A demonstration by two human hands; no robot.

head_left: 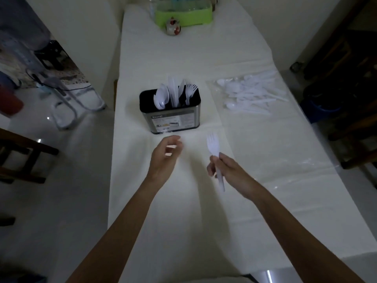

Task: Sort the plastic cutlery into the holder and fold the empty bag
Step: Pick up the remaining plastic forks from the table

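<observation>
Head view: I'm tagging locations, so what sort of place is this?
Probably a home dining area: a long clothed table, wooden chairs beside it, a green rack at the far end.

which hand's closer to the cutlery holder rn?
Left. The left hand hovers just in front of the cutlery holder; the right hand, gripping a fork, is farther off to its right.

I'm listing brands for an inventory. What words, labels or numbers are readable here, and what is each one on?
"Eono": a white word, top left of the label on the front of the holder; it is blurred, so the reading is uncertain.
Rest of that label: small print and pictures, too small to read.
Fork, bag, green rack: no text visible.
</observation>
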